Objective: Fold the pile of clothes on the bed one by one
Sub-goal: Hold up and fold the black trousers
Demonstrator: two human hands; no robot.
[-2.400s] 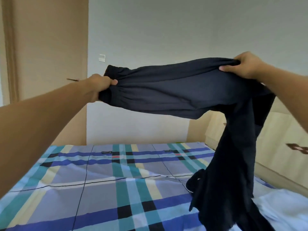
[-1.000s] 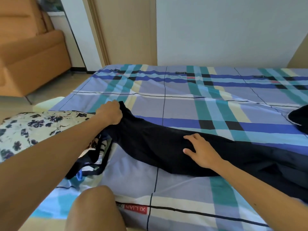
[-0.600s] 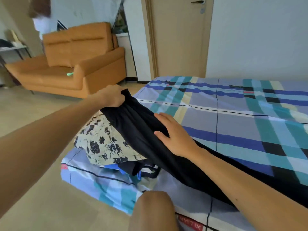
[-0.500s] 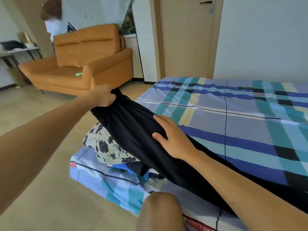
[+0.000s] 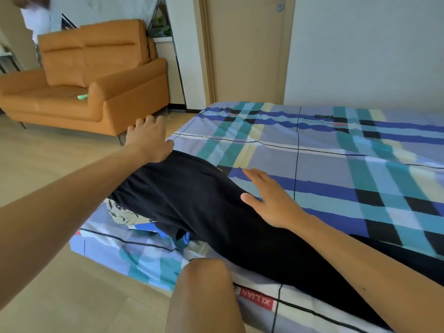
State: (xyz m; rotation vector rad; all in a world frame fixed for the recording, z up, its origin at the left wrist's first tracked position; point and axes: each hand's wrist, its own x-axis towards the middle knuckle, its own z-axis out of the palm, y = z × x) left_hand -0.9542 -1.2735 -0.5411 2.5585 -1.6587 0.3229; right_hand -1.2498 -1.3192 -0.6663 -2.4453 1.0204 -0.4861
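Knee: a bare knee (image 5: 204, 282) rises at the near edge and hides part of the bed's near side.
Label: a red tag (image 5: 255, 301) sits on the bed's near side, just right of the knee, its letters upside down.
Black garment: the black garment (image 5: 204, 207) lies stretched across the near left corner of the bed (image 5: 324, 164), running from near right to far left. The right forearm covers its near right end.
Right hand: the right hand (image 5: 271, 203) lies flat on the garment's far edge, fingers straight and close together, thumb held out to the left.
Pile: a floral cloth (image 5: 122, 213) and a blue piece (image 5: 185, 237) peek out from under the garment's left part, mostly hidden.
Left hand: the left hand (image 5: 149, 138) has its heel on the garment's far left end, fingers straight and apart. The thumb is out of sight.
Sofa: an orange sofa (image 5: 96, 75) stands far left, with a small green thing (image 5: 82, 96) on its seat, too small to name.
Door: a beige door (image 5: 245, 49) stands beyond the bed's far left corner.
Figure: a blurred person in white (image 5: 36, 13) is cut off at the far left.
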